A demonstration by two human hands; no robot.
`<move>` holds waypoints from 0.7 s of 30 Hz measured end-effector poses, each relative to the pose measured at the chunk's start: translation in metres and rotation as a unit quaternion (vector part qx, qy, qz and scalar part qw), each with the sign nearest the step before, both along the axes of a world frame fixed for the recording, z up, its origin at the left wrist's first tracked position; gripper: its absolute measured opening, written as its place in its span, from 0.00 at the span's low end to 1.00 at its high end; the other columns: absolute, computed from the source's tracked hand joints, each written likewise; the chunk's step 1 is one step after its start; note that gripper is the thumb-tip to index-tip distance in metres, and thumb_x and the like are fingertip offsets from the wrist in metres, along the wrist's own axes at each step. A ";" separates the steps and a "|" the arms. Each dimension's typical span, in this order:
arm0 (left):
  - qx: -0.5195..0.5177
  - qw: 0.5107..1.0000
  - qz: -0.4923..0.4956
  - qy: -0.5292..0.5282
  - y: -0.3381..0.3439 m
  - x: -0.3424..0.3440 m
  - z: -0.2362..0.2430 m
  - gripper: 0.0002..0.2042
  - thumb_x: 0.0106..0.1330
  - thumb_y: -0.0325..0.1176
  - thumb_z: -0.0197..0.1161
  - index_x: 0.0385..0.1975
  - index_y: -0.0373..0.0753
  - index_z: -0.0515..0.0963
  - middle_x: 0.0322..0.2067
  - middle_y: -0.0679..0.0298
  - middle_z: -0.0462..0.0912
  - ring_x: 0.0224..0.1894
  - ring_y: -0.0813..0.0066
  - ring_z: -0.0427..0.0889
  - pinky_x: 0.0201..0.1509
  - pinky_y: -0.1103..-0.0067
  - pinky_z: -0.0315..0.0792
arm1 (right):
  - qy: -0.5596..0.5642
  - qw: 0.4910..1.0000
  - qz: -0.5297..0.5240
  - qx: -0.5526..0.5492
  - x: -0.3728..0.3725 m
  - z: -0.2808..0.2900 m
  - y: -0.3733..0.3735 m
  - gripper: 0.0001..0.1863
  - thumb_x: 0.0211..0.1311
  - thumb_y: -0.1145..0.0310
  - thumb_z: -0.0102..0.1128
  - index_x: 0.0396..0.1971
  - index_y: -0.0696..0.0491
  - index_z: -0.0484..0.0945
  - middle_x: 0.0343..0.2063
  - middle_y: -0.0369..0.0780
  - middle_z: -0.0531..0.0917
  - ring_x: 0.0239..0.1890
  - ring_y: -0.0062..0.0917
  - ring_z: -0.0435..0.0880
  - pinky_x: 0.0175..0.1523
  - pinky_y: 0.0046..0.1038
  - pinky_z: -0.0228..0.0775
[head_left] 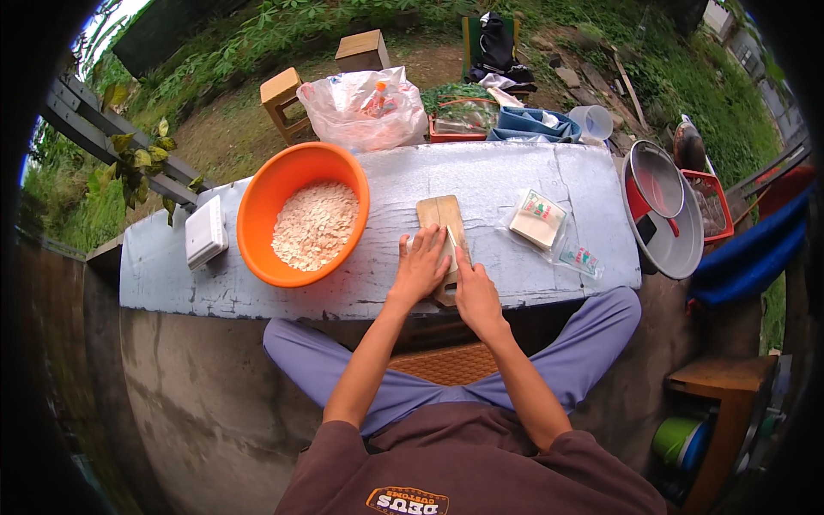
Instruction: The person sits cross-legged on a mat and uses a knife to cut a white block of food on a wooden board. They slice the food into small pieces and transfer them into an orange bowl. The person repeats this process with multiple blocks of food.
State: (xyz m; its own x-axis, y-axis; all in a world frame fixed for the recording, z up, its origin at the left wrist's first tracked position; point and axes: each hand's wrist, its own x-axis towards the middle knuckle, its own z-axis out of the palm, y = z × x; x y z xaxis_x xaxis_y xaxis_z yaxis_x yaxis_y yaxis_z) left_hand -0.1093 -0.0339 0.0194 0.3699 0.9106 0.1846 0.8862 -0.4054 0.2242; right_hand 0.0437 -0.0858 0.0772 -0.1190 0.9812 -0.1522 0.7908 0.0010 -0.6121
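Note:
A wooden cutting board (439,209) lies near the table's front edge, its handle end toward me. My left hand (420,263) rests over its left side with fingers stretched out, pressing on a thin pale slab that it mostly hides. Beside it my right hand (477,296) is closed around a knife, whose narrow blade (451,237) points away from me along the board; the handle is hidden in the grip. To the left stands an orange basin (251,225) holding a heap of small pale cut pieces (316,225). A clear packet of pale square slabs (537,220) lies right of the board.
On the left is a white lidded box (205,232). A plastic bag (339,103), a red crate of greens (459,136) and blue cloth (536,127) stand beyond the table. A large metal bowl (678,253) with a sieve (659,178) sits at the right end.

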 end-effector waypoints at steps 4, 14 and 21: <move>-0.003 1.000 -0.004 -0.007 0.000 -0.001 -0.001 0.31 0.70 0.47 0.56 0.69 0.36 0.65 0.67 0.58 0.63 0.70 0.66 0.59 0.71 0.58 0.46 | -0.023 1.000 -0.013 0.002 -0.006 0.005 0.000 0.26 0.74 0.69 0.45 0.71 0.50 0.64 0.41 0.55 0.77 0.39 0.54 0.84 0.46 0.50 0.76; -0.002 1.000 -0.006 -0.011 0.001 -0.002 -0.004 0.34 0.67 0.50 0.58 0.70 0.37 0.63 0.67 0.61 0.61 0.70 0.67 0.57 0.71 0.59 0.45 | -0.044 0.999 -0.016 -0.003 -0.012 0.015 0.004 0.27 0.73 0.71 0.45 0.72 0.50 0.63 0.40 0.55 0.78 0.38 0.54 0.84 0.45 0.51 0.77; -0.020 0.999 -0.002 -0.025 0.000 -0.002 -0.003 0.35 0.66 0.50 0.58 0.70 0.36 0.63 0.68 0.60 0.60 0.72 0.65 0.55 0.71 0.58 0.45 | -0.041 0.999 -0.010 0.005 -0.013 0.011 0.007 0.28 0.71 0.73 0.46 0.71 0.51 0.63 0.40 0.56 0.78 0.39 0.54 0.84 0.46 0.50 0.77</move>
